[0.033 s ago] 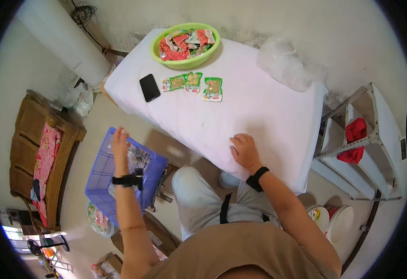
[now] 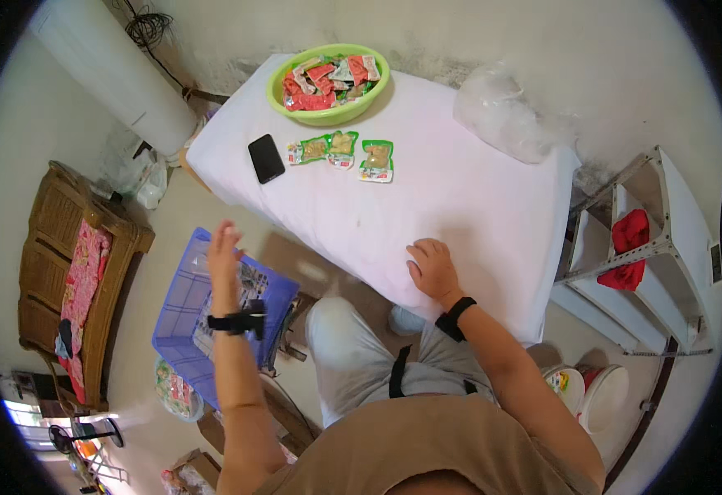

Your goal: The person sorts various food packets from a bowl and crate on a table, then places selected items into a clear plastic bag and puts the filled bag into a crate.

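On the white-covered worktop: right hand rests flat near the front edge, fingers loosely apart, holding nothing.
Blue crate: on the floor at left; left hand hovers above it, fingers spread, empty.
Green bowl: far end, full of red and green packets.
Clear bag: far right corner.
Black phone: beside three green snack packets.

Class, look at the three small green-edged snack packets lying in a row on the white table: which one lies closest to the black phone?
The leftmost green-edged snack packet, right beside the black phone; the other two lie further right.
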Tool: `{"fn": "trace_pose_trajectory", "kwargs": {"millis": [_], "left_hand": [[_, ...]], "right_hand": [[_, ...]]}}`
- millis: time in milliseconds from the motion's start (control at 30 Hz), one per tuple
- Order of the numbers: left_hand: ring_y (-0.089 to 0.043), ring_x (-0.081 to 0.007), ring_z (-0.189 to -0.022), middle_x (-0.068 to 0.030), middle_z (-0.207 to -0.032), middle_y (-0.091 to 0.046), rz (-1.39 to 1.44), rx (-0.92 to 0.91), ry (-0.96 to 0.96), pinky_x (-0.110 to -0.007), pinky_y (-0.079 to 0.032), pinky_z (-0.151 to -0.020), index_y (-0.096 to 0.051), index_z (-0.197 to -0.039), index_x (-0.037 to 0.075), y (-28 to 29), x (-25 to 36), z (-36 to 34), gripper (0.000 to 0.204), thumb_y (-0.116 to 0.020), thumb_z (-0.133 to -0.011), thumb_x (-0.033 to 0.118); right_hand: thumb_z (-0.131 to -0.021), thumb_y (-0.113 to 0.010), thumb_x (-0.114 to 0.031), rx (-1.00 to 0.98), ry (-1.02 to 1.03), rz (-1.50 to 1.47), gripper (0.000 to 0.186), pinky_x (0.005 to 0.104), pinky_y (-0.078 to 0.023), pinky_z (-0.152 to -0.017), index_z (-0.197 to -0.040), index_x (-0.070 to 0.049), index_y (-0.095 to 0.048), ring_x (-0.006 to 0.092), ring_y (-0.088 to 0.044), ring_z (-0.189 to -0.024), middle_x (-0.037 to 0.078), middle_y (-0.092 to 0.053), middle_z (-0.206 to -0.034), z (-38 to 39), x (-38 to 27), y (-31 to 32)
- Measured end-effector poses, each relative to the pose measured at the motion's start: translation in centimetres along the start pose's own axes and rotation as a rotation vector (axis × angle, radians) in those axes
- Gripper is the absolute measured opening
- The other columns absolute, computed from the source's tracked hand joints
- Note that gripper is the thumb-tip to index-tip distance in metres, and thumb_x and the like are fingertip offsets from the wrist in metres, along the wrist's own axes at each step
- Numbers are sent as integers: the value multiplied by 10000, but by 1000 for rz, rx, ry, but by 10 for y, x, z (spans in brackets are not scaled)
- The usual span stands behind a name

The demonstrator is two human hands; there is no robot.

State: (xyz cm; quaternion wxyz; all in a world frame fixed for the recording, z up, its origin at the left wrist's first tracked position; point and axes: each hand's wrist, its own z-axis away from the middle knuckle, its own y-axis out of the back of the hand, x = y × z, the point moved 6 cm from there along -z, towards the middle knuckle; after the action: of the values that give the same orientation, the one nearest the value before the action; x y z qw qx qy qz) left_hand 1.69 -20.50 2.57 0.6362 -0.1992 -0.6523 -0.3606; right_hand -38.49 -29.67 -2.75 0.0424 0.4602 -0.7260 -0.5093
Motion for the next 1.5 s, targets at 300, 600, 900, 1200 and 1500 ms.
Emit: {"fn": "trace_pose_trajectory", "kwargs": {"millis": [300,600,900,1200,1500], "left_hand": [[-552,-130,-960,-37,-1157,-565,524,-290,165,-251,-443,-743,-493,-1212,86,-204,14,87,353,-492,-918,282],[-567,-126,-879,-50,-1076,-592,669,-190,231,-244,-450,-700,-518,-1150,57,-246,-37,21,272,-462,-933,212],[-574,-138,-873,-57,-1031,-594,760,-205,120,-250,-448,-718,-531,-1103,22,-269,-50,2,277,-456,-935,229],[-582,-141,-880,-60,-995,-609,662,-207,54,-267,-450,-774,-556,-1051,16,-266,-43,7,215,-456,-930,163],[-587,-141,-871,-62,-972,-612,637,-210,-5,-270,-457,-768,-567,-1016,17,-269,-42,8,176,-444,-925,104]], "right_hand": [[-783,-588,-203,-444,-84,-119,259,390,-412,-870,-985,-46,-623,287,-510,-1010,113,-577,-1040,-29,14,2],[-891,-546,-187,-537,-268,-393,256,240,-450,-758,-1052,8,-585,82,-530,-816,20,-608,-902,-205,40,142],[-773,-606,-214,-83,-61,173,239,373,-487,-730,-946,-52,-633,275,-615,-832,132,-639,-895,-374,95,3],[-744,-578,-127,-236,94,629,134,433,-466,-748,-860,-94,-636,265,-611,-865,100,-630,-889,-431,118,-99],[-792,-558,-195,210,-157,-116,183,352,-470,-593,-841,-21,-581,218,-600,-659,96,-629,-747,-403,151,5]]}}
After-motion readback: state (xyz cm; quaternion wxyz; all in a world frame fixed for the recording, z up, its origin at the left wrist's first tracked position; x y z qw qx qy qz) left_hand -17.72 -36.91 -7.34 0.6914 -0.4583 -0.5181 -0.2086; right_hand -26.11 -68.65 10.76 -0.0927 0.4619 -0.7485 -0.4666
